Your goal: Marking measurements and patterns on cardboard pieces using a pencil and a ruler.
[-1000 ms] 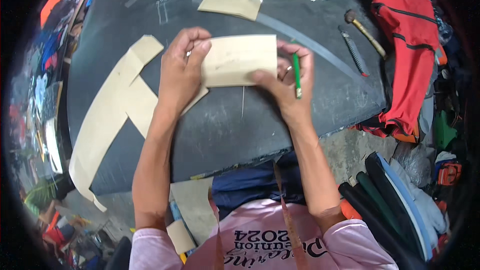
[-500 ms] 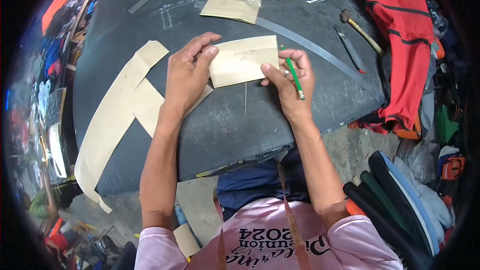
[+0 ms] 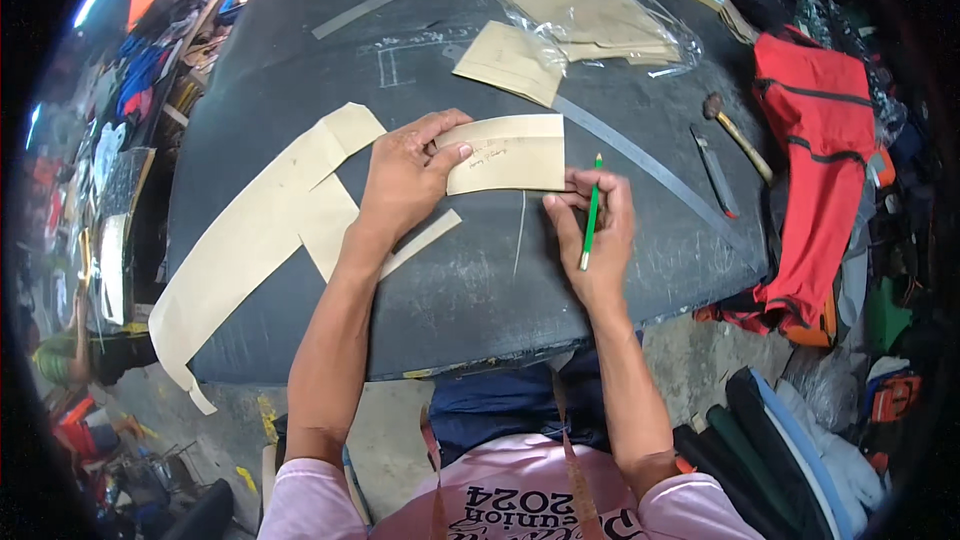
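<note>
My left hand pinches the left end of a small tan paper pattern piece, thumb on top. The piece has a crease near its upper edge and some handwriting, and is held up over the dark table. A green pencil is held in my right hand, lying between the fingers with its tip pointing away from me. The fingertips of that hand are at the lower right corner of the paper; whether they touch it I cannot tell. To the left lies a long curved paper pattern, partly under my left forearm.
Behind the hands are a folded tan paper and a plastic bag of paper patterns. A metal ruler, a cutter knife and a hammer lie to the right, beside red fabric. Fabric rolls stand at lower right.
The paper piece has tilted, and its writing shows more clearly. My right hand has slid down off its face to the lower corner, turning the pencil more upright. The view has shifted.
</note>
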A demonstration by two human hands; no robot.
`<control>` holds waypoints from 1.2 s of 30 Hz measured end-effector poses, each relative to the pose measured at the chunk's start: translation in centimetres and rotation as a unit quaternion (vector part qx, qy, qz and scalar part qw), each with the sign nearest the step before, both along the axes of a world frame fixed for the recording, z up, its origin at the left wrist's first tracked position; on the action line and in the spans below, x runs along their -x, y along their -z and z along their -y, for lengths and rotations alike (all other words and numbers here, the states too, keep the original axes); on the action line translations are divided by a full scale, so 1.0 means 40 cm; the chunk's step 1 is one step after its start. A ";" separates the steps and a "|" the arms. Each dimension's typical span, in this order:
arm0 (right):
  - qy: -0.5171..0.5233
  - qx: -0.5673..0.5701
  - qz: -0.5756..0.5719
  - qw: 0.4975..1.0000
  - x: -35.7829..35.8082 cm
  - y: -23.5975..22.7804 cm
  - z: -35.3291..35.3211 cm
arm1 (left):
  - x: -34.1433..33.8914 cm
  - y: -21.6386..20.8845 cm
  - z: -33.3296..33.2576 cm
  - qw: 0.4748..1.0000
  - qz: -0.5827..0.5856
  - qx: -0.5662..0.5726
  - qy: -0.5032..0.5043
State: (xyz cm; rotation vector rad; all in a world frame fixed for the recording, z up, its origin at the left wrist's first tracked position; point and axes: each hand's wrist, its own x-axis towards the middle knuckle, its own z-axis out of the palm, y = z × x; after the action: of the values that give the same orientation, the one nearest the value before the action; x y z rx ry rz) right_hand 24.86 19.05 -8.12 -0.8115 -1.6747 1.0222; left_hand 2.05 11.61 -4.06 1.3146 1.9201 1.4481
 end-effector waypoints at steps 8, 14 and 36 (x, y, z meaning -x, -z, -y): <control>-0.125 -0.124 0.130 0.976 -0.017 -0.041 0.086 | 0.060 0.058 -0.012 0.986 -0.162 0.019 -0.034; -0.236 0.145 0.015 0.961 -0.031 -0.085 0.088 | 0.080 0.050 -0.023 0.962 -0.270 0.024 -0.010; -0.158 0.154 -0.072 0.973 0.199 -0.009 -0.198 | 0.085 0.070 -0.036 0.954 -0.299 0.021 -0.012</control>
State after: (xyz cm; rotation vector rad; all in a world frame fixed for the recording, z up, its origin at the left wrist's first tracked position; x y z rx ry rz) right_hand 16.90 26.95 -7.76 -0.6585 -1.5711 1.5545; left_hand -1.37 13.07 -6.85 1.8681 2.3144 1.0811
